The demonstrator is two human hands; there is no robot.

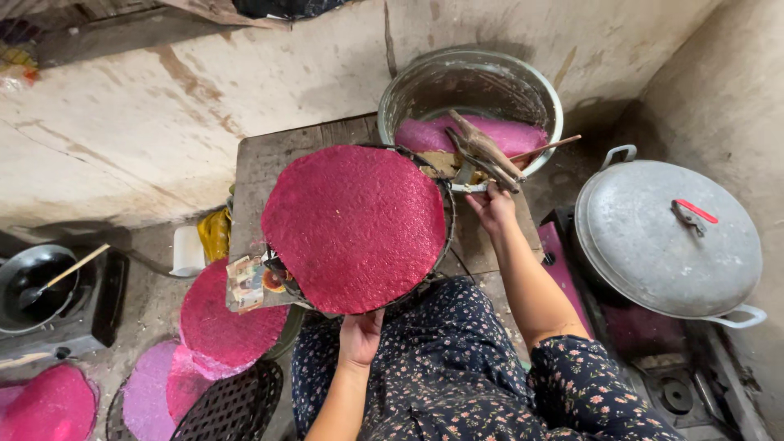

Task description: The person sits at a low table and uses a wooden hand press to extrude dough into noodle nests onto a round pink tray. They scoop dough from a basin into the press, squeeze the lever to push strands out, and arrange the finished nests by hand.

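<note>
Red round sheet is held flat over the counter's near edge, left hand gripping its near rim. Right hand, at the far right corner, seems closed on the wooden tool at the basin's rim.

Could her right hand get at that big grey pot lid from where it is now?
Probably yes. The right hand is at the tool on the basin, and the lid sits uncovered just to its right, with nothing between. The hand would have to leave the tool first.
</note>
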